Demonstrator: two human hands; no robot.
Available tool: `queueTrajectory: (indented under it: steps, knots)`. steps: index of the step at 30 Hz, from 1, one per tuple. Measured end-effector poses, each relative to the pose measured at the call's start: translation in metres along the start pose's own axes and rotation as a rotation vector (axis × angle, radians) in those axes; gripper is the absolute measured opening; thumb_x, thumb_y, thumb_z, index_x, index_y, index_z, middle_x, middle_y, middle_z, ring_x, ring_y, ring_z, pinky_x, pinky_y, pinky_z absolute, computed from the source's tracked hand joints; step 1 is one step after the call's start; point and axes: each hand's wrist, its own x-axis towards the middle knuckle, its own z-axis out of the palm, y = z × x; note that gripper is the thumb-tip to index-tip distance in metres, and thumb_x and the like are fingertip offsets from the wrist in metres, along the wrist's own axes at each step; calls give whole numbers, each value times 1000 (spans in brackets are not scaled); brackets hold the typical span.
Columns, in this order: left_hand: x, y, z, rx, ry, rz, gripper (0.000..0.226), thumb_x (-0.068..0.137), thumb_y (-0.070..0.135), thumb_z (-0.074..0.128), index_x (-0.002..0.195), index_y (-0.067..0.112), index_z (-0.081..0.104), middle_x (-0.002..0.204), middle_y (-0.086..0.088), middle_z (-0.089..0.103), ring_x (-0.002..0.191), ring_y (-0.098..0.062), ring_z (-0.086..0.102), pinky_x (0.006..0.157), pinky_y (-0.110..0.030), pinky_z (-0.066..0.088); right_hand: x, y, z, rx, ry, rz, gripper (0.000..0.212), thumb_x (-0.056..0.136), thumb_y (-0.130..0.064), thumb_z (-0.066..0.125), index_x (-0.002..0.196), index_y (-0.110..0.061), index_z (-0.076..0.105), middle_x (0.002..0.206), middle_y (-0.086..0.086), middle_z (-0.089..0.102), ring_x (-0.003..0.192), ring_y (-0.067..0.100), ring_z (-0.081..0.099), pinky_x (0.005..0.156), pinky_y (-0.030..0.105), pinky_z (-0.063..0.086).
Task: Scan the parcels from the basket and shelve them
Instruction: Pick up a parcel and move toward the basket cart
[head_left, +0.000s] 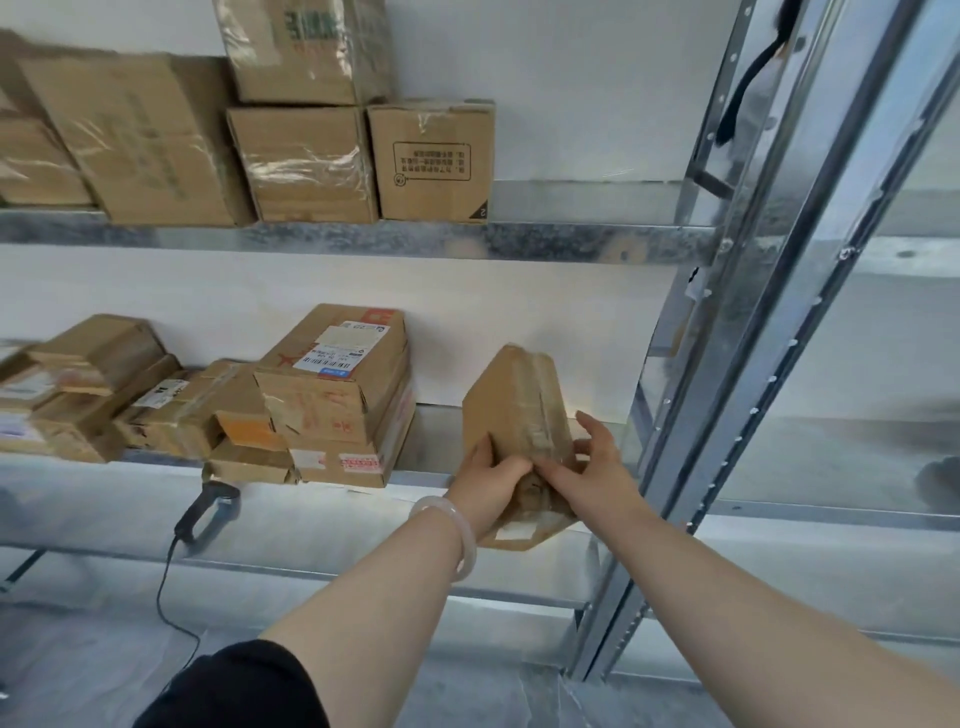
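Gripping parcel (511, 410), hands (540, 475) both sides

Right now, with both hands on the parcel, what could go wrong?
The parcel is tilted, its lower end past the front edge of the shelf; if the left hand or right hand loosens its grip, it may drop. The scanner sits at that edge with its cable hanging; a snag could pull it down.

White wall (571, 78), upper centre; black strap (728, 122), hanging, upper right; pale grey floor (78, 675), lower left.
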Motion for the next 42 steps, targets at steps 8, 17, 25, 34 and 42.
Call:
queueTrajectory:
  steps: [8,17,25,34,42]
  knots:
    - [-14,-13,2,54,88,216,45,98,13,53,125,49,48,119,8,66,108,-14,64,90,-23,56,-11,1,10,50,-76,-25,57,95,-27,61,149,-27,43,124,-7,59,101,-2,62,83,14,51]
    - [-8,-25,-2,-77,138,86,102,71,48,75,156,37,20,126,13,55,106,-10,58,84,-20,47,-21,1,20,198,-74,-26,35,103,-21,45,131,-38,57,141,-7,46,127,9,45,116,34,33]
    - [-15,-43,-24,-238,150,48,125,49,47,79,157,38,17,140,6,52,117,-18,60,95,-35,54,-7,23,27,-166,-185,-79,48,102,-38,49,148,-38,40,155,0,31,146,23,28,115,27,22]
    - [-17,-70,-34,-58,143,-25,90,84,34,71,158,33,20,148,0,36,121,-17,47,107,-36,44,-11,48,35,-233,-214,26,76,90,-56,62,151,-51,17,155,3,29,130,23,45,104,34,38]
    - [-27,-109,-28,97,176,56,86,93,29,64,156,49,9,140,-3,43,123,-18,48,111,-33,39,-34,69,52,-403,-184,-36,80,83,-61,65,150,-48,22,142,2,34,123,21,49,102,32,44]
